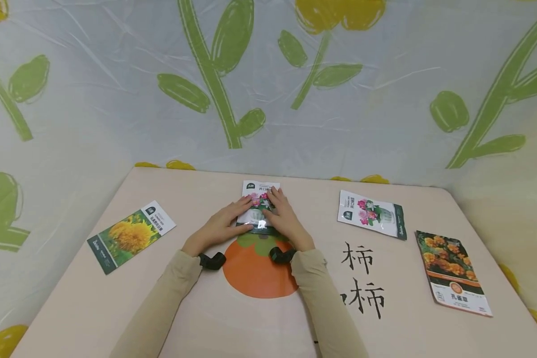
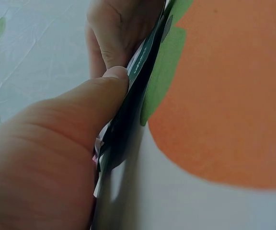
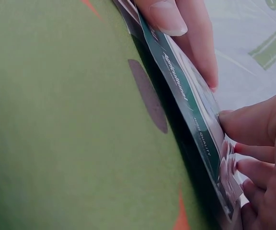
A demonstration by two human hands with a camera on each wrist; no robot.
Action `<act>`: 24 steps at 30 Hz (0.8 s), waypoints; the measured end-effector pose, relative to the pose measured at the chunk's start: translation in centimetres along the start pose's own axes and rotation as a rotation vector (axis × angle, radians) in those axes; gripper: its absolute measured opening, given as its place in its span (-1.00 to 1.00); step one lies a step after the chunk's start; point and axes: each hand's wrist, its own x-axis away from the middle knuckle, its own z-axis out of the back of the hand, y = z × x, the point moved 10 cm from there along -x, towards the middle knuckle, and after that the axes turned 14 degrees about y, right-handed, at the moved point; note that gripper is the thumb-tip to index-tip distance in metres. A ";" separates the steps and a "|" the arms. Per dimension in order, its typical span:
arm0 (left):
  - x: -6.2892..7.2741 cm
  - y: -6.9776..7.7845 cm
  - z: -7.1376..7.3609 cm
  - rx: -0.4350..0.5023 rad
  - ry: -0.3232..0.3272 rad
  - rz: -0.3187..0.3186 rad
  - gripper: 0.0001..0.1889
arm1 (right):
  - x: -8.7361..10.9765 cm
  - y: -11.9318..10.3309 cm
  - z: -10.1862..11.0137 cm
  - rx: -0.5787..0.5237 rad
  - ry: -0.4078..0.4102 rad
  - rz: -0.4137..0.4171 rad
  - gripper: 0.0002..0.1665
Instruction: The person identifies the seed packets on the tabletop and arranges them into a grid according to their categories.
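Observation:
A white seed packet [image 1: 255,216] with pink flowers and a dark green lower band lies on the table just above the printed persimmon. My left hand [image 1: 218,226] rests on its left side, fingers extended over the face. Opposite it, my right hand [image 1: 290,219] lies on the right side, its thumb reaching across the picture. In the left wrist view, the left thumb [image 2: 92,103] presses on the packet near the green band. The right wrist view shows the band [image 3: 178,86] slightly raised off the table, with a dark shadow beneath. Neither hand's fingers visibly curl around the packet.
To the left lies a sunflower seed packet [image 1: 132,236], set at a slant. A similar pink-flower packet [image 1: 372,215] lies to the right, and a marigold packet [image 1: 453,273] farther right. The table [image 1: 197,318] meets a flower-printed curtain [image 1: 130,119] at the back.

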 end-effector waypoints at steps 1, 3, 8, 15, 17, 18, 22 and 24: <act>0.0 0.0 0.0 -0.005 -0.003 -0.003 -0.24 | 0.0 0.0 0.0 0.001 0.002 -0.002 -0.25; -0.1 0.0 -0.1 -0.012 -0.008 -0.008 -0.23 | -0.1 0.0 0.1 -0.002 0.007 -0.005 -0.25; -0.1 0.1 0.1 -0.009 0.000 -0.019 -0.23 | -0.1 0.1 0.1 -0.009 0.008 -0.013 -0.24; 0.0 0.0 0.2 0.005 0.007 0.004 -0.23 | -0.2 0.2 0.3 -0.034 0.033 -0.013 -0.26; 0.0 -0.1 0.2 0.005 0.003 0.013 -0.23 | -0.3 0.1 0.7 -0.067 0.060 -0.020 -0.29; 0.1 -0.1 0.1 0.004 0.003 0.017 -0.23 | -0.3 0.0 1.0 -0.082 0.075 -0.023 -0.30; 0.1 -0.3 0.0 0.008 -0.002 0.033 -0.22 | -0.3 -0.9 2.6 -0.109 0.137 -0.011 -0.35; 0.1 -0.4 0.0 0.016 0.003 0.042 -0.22 | -0.4 -1.5 3.6 -0.098 0.158 0.010 -0.36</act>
